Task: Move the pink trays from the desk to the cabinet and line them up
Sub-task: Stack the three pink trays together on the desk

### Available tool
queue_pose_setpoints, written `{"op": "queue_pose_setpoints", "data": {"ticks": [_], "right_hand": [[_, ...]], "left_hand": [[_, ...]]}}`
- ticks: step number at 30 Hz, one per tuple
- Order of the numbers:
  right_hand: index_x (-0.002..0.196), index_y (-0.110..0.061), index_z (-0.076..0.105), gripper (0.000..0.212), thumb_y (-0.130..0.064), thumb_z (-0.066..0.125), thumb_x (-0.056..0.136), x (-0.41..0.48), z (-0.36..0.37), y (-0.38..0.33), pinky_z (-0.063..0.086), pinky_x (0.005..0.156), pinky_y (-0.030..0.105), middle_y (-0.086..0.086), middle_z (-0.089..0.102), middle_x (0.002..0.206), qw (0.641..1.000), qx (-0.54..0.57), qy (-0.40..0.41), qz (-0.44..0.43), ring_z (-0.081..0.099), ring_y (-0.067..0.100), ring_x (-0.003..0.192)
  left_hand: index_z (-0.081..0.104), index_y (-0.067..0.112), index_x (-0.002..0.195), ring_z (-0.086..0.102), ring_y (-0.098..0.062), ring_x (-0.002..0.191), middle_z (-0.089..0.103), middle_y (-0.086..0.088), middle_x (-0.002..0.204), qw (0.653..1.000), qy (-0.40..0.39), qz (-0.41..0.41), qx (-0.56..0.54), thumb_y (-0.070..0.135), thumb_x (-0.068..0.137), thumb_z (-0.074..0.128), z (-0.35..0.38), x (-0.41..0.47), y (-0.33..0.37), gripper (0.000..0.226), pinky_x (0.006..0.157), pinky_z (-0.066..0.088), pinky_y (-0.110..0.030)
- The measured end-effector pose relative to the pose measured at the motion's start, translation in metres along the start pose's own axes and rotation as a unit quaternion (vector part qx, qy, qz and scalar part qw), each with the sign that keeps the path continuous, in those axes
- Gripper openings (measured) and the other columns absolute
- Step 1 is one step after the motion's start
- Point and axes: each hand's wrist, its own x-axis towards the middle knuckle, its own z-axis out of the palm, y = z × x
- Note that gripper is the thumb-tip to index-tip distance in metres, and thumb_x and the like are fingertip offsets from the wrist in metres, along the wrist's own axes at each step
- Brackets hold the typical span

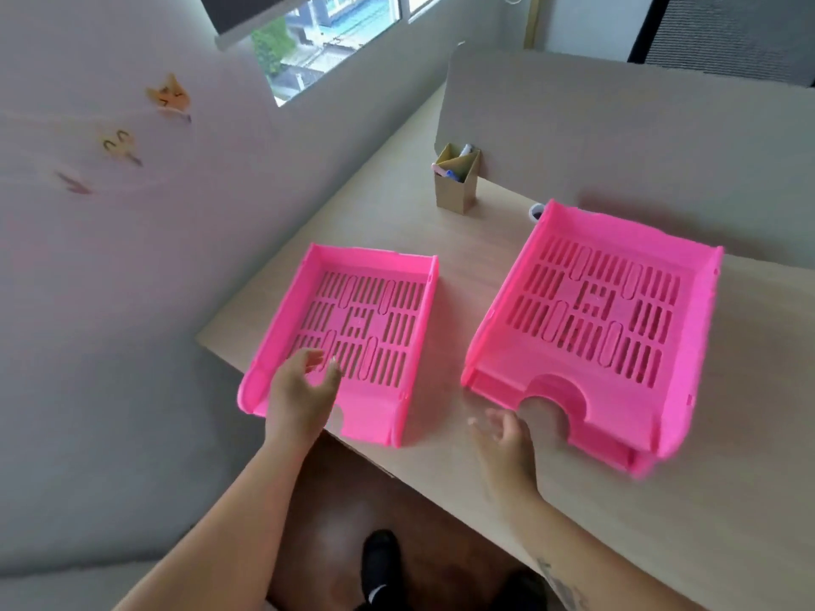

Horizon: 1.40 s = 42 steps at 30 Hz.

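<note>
1. Single pink tray (348, 332) lies at the desk (485, 275) corner; left hand (300, 390) hovers over it, grip apart.
2. Stacked pink trays (595, 328) sit beside it; right hand (507, 438) spread open, empty, at their front notch.

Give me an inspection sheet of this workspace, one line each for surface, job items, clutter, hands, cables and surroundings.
Surface: light wood desk with a back panel.
Job's things: single pink tray near the desk's left corner, its front overhanging the edge; pink tray stack to its right, at least two nested.
Clutter: cardboard pen holder with pens by the panel; a small round object behind the stack, unclear what.
Grippers: left hand open over the single tray's front; right hand open on the desk by the stack's front notch.
Cables: nothing seen.
Surroundings: wall with paper decorations, window, brown floor, dark shoes below.
</note>
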Motion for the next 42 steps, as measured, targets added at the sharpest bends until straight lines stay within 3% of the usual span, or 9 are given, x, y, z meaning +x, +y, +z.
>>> {"op": "queue_pose_setpoints", "data": {"ticks": [8, 11, 14, 19, 22, 26, 31, 39, 42], "right_hand": [[0.134, -0.018, 0.052, 0.048, -0.024, 0.063, 0.089, 0.013, 0.089, -0.061, 0.051, 0.087, 0.034, 0.004, 0.057, 0.125, 0.993, -0.045, -0.102, -0.041, 0.058, 0.018, 0.105], [0.124, -0.014, 0.056, 0.039, -0.002, 0.048, 0.088, 0.012, 0.113, -0.061, 0.056, 0.076, 0.039, 0.006, 0.067, 0.108, 0.996, -0.058, -0.069, -0.005, 0.064, 0.025, 0.093], [0.126, -0.012, 0.054, 0.042, 0.000, 0.040, 0.089, 0.012, 0.115, -0.072, 0.058, 0.077, 0.047, 0.010, 0.069, 0.106, 0.997, -0.071, -0.018, -0.020, 0.065, 0.030, 0.088], [0.141, -0.006, 0.046, 0.045, -0.007, 0.037, 0.097, 0.020, 0.084, -0.131, 0.036, 0.045, 0.024, 0.017, 0.065, 0.112, 0.990, -0.072, 0.076, -0.092, 0.051, 0.010, 0.060], [0.145, -0.006, 0.042, 0.048, -0.007, 0.037, 0.098, 0.021, 0.052, -0.155, 0.037, 0.047, 0.022, 0.018, 0.061, 0.128, 0.983, -0.030, 0.125, -0.129, 0.050, 0.009, 0.063], [0.151, -0.009, 0.033, 0.054, -0.006, 0.040, 0.098, 0.011, -0.008, -0.149, 0.048, 0.062, 0.023, 0.017, 0.050, 0.145, 0.970, 0.002, 0.196, -0.144, 0.063, 0.021, 0.086], [0.150, -0.008, 0.036, 0.052, -0.004, 0.041, 0.099, 0.000, -0.090, -0.097, 0.034, 0.038, 0.013, 0.007, 0.063, 0.091, 0.952, 0.008, 0.277, -0.131, 0.046, 0.011, 0.051], [0.150, -0.009, 0.035, 0.051, -0.009, 0.039, 0.098, 0.025, -0.179, -0.027, 0.048, 0.054, 0.027, 0.015, 0.058, 0.134, 0.955, 0.012, 0.284, -0.079, 0.062, 0.020, 0.068], [0.150, -0.011, 0.033, 0.052, -0.009, 0.038, 0.098, 0.031, -0.188, -0.012, 0.058, 0.080, 0.045, 0.018, 0.054, 0.141, 0.962, 0.015, 0.260, -0.079, 0.066, 0.033, 0.103]], "left_hand": [[0.041, 0.008, 0.144, 0.052, -0.029, 0.121, 0.056, -0.014, 0.132, 0.992, -0.048, -0.107, 0.045, 0.025, 0.090, 0.059, -0.057, 0.048, -0.089, 0.059, 0.098, 0.045, -0.045], [0.052, 0.005, 0.134, 0.060, -0.026, 0.099, 0.063, -0.014, 0.118, 0.980, -0.141, -0.137, 0.031, 0.016, 0.095, 0.053, -0.055, 0.059, -0.112, 0.041, 0.086, 0.048, -0.038], [0.055, 0.005, 0.108, 0.053, -0.014, 0.069, 0.059, -0.007, 0.091, 0.988, -0.124, -0.092, 0.023, 0.013, 0.099, 0.042, -0.057, 0.069, -0.110, 0.017, 0.057, 0.040, -0.030], [0.044, 0.011, 0.103, 0.054, -0.026, 0.074, 0.055, -0.010, 0.090, 0.996, -0.094, 0.004, -0.010, 0.022, 0.103, 0.030, -0.067, 0.096, -0.064, 0.018, 0.061, 0.045, -0.037], [0.041, 0.015, 0.093, 0.052, -0.023, 0.067, 0.055, -0.011, 0.084, 0.993, -0.080, 0.055, -0.061, 0.024, 0.101, 0.029, -0.062, 0.102, -0.026, 0.017, 0.066, 0.053, -0.048], [0.043, 0.014, 0.080, 0.044, -0.008, 0.058, 0.047, 0.005, 0.068, 0.985, -0.074, 0.139, -0.068, 0.014, 0.101, 0.035, -0.043, 0.080, 0.038, 0.022, 0.048, 0.031, -0.027], [0.043, 0.006, 0.089, 0.046, -0.014, 0.059, 0.047, 0.006, 0.069, 0.973, -0.134, 0.179, -0.054, 0.015, 0.102, 0.033, 0.021, 0.043, 0.096, 0.019, 0.047, 0.027, -0.027], [0.043, 0.002, 0.094, 0.050, -0.020, 0.061, 0.053, -0.003, 0.073, 0.961, -0.195, 0.194, -0.033, 0.019, 0.103, 0.029, 0.096, -0.004, 0.159, 0.024, 0.050, 0.036, -0.034], [0.043, 0.003, 0.096, 0.054, -0.020, 0.062, 0.055, -0.005, 0.076, 0.963, -0.199, 0.182, -0.016, 0.019, 0.103, 0.027, 0.112, -0.013, 0.164, 0.024, 0.051, 0.042, -0.035]]}}
